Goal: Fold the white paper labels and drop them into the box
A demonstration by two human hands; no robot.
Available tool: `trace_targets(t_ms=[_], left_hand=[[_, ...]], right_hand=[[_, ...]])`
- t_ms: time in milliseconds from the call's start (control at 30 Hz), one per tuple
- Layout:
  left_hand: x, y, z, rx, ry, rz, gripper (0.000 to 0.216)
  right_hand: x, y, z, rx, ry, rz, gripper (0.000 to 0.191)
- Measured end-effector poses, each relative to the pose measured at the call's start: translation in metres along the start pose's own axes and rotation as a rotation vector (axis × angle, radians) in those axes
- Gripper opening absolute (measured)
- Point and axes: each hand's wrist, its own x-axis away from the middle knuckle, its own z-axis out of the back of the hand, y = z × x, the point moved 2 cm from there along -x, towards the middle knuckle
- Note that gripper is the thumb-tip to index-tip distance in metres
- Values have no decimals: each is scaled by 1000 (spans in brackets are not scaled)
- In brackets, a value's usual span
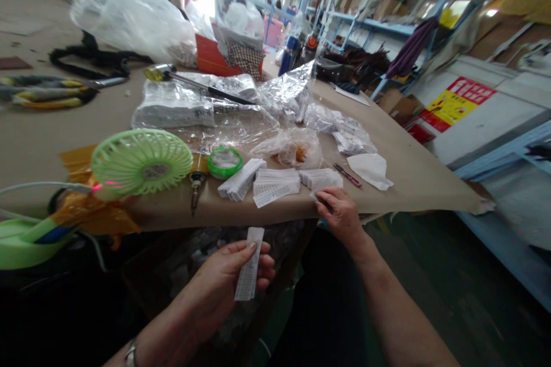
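Observation:
My left hand [224, 266] is below the table's front edge, its thumb pressing a narrow strip of printed paper labels [247, 281] against the fingers. Whether that strip is one label or a few is hard to see. At the table edge, my right hand [342, 217] has thumb and forefinger pinched on the white corner of a label by the right-hand label stack [321, 176]. To its left lie a fanned middle stack [276, 184] and a slanted left stack [242, 179] of similar white printed labels.
A green fan [142, 163] stands at the left, near a pointed tool [196, 180] and a green round tub [224, 163]. Behind the stacks lie a clear bag with orange bits [299, 152] and plastic-wrapped bundles [181, 106]. Pink-handled snips or a pen [348, 175] lie right, beside white paper [370, 171].

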Motion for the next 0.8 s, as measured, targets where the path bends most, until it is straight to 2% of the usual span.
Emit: trace_targets(t_ms=[267, 367, 433, 567, 700, 800], left_hand=[[1, -4, 4, -1, 22, -2, 18], [2, -3, 4, -7, 30, 0, 18], [4, -1, 2, -4, 22, -3, 18], [9, 3, -1, 19, -8, -20, 15], [9, 5, -4, 101, -43, -50, 13], [7, 4, -4, 199, -68, -114, 9]], right_hand=[[-9, 5, 0, 79, -25, 55, 17], [-6, 9, 2, 21, 33, 26, 13], [-2, 2, 5, -45, 103, 12, 11], [12, -47, 13, -258, 222, 94, 17], [24, -115, 3, -460, 28, 317, 19], [28, -142, -11, -469, -35, 428, 12]])
